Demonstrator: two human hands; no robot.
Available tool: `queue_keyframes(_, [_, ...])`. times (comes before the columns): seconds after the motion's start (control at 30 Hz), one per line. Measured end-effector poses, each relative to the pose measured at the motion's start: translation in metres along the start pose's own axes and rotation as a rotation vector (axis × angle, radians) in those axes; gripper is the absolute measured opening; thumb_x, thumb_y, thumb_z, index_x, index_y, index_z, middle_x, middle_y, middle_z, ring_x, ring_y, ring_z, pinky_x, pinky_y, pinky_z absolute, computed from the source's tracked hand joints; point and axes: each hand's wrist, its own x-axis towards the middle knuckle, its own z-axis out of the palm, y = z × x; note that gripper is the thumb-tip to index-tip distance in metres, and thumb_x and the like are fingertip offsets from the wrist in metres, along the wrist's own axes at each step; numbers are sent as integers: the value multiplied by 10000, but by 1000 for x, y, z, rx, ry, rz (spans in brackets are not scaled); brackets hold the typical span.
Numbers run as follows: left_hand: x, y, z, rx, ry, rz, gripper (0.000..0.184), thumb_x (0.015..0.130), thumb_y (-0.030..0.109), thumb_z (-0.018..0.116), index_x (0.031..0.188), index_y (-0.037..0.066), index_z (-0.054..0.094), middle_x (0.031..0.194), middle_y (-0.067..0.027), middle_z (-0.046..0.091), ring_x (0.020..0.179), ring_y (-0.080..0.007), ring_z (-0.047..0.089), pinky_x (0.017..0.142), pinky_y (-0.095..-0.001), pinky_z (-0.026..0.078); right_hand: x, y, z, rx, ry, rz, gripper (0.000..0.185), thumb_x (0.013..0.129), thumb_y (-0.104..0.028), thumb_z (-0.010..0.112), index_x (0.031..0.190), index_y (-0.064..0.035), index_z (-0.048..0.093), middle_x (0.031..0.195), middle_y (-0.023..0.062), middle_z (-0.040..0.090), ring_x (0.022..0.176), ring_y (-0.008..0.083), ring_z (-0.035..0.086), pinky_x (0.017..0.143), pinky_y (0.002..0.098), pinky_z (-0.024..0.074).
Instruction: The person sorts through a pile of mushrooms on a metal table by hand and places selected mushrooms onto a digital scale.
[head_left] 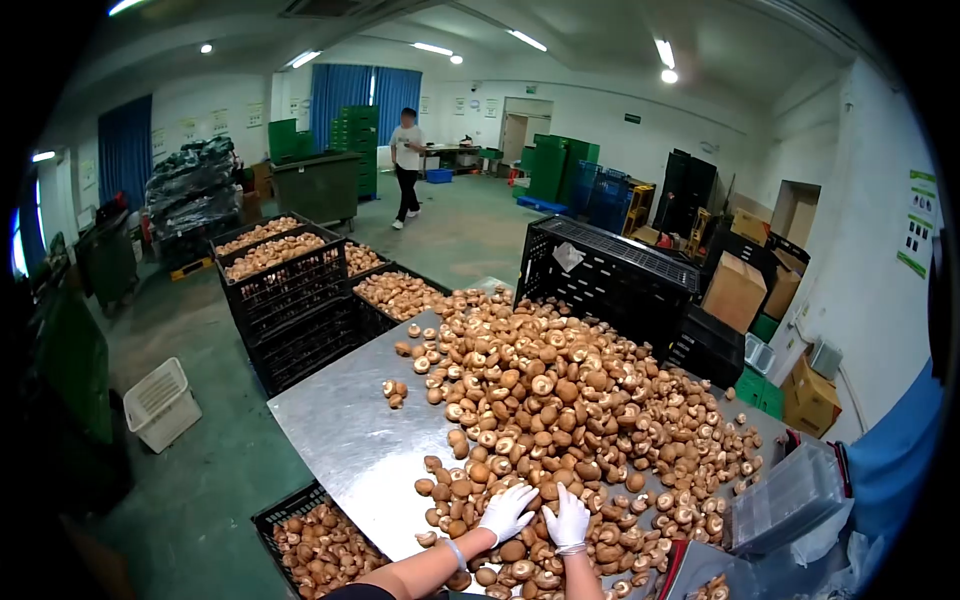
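A large heap of brown shiitake mushrooms (pixel 560 400) is spread over a metal table (pixel 340 415). Both my hands wear white gloves and rest at the near side of the heap. My left hand (pixel 507 514) lies on the mushrooms with its fingers stretched out to the right. Close beside it, my right hand (pixel 567 520) points forward, fingers apart and touching mushrooms. I see nothing gripped in either hand. Some mushrooms show pale stems and gills, others their brown caps.
Black crates of mushrooms (pixel 285 300) are stacked beyond the table's left corner; another crate (pixel 318 545) sits low at the near left. A black crate (pixel 610 270) stands at the far edge. Clear plastic containers (pixel 790 495) lie right. A person (pixel 407 165) walks in the background.
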Motion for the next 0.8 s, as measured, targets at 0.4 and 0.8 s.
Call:
queue_keyframes(0.4, [-1, -2, 2, 50, -13, 0, 587, 828, 290, 595, 1360, 143, 395, 1350, -93, 438, 1265, -255, 394, 943, -392, 399, 0, 2, 3, 20, 47, -17, 642, 716, -323, 691, 1285, -118, 474, 1062, 107, 586, 948, 297, 550, 786, 424, 429])
queue_keyframes(0.8, [-1, -1, 6, 67, -2, -26, 594, 827, 242, 596, 1373, 170, 375, 1365, -84, 426, 1257, -266, 407, 920, -391, 417, 2, 1, 1, 39, 38, 0, 631, 704, -305, 705, 1266, -110, 492, 982, 115, 583, 928, 304, 555, 797, 418, 424])
